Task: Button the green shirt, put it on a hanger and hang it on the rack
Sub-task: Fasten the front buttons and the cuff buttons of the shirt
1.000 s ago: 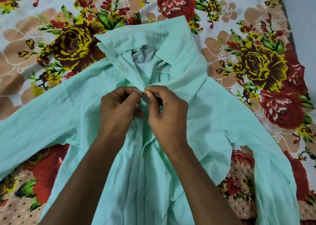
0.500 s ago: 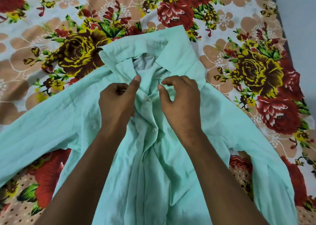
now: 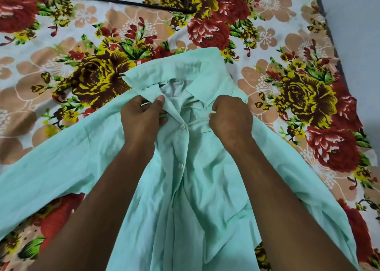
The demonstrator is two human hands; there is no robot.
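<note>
Both hands grip green shirt [image 3: 205, 188] near collar: left hand [image 3: 141, 116]; right hand [image 3: 232, 118]; hanger [image 3: 131, 2] beyond.

Two bare forearms come into the head view from the lower edge, and no sleeve covers them as far as the picture shows. The left hand [image 3: 141, 118] and the right hand [image 3: 231, 117] wear no glove, no ring and no watch or band at the wrists. On the left hand one thumbnail is visible, cut short and without polish; the nails of the right hand are hidden.
</note>
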